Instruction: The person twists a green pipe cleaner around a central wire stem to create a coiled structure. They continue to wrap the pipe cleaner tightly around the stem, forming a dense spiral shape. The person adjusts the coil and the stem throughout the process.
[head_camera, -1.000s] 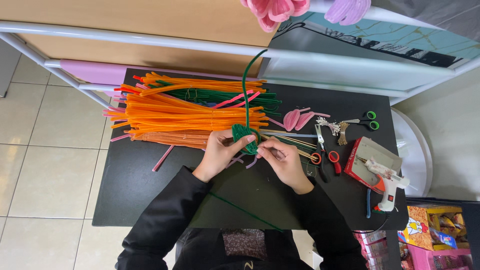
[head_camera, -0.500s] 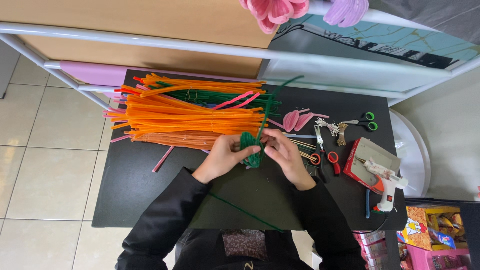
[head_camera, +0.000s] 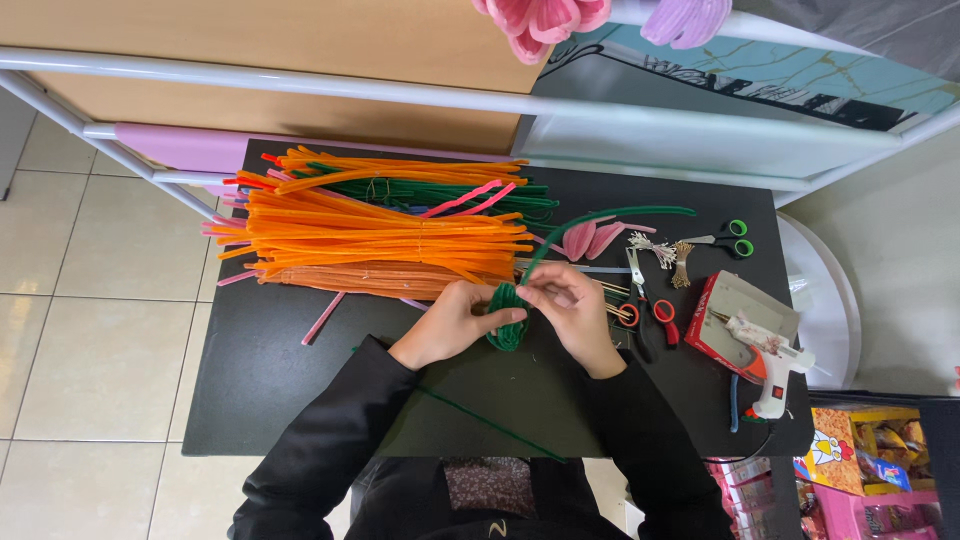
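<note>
Green pipe cleaner coil (head_camera: 507, 318): a fuzzy wire wound into a small tight bundle, with one free tail arcing up and to the right past the pink petal pieces (head_camera: 592, 238). Judged light, soft on the surface, with a wire core that bends easily and keeps its bend; not slippery, not fragile, though a hard pinch would likely flatten the loops. Best hold appears to be the wound body for support, and the free tail close to the coil for control.

Position: the coil sits just above the black table (head_camera: 250, 390), near its centre, directly between the two hands. Left hand (head_camera: 452, 325) is closed around the coil from the left, fingers curled onto it. Right hand (head_camera: 572, 305) touches the coil from the right, fingertips pinching the strand at the top of the coil where the tail leaves it.

Relative to the coil: orange pipe cleaner pile (head_camera: 380, 240) lies just behind and to the left, with dark green ones beyond it. Red-handled scissors (head_camera: 642, 300) lie just right of the right hand; green-handled scissors (head_camera: 728, 238) farther right and back. Glue gun (head_camera: 765, 358) rests well to the right, beside a red box (head_camera: 735, 315). A loose green strand (head_camera: 490, 422) runs along the table in front of the coil, toward the person.
</note>
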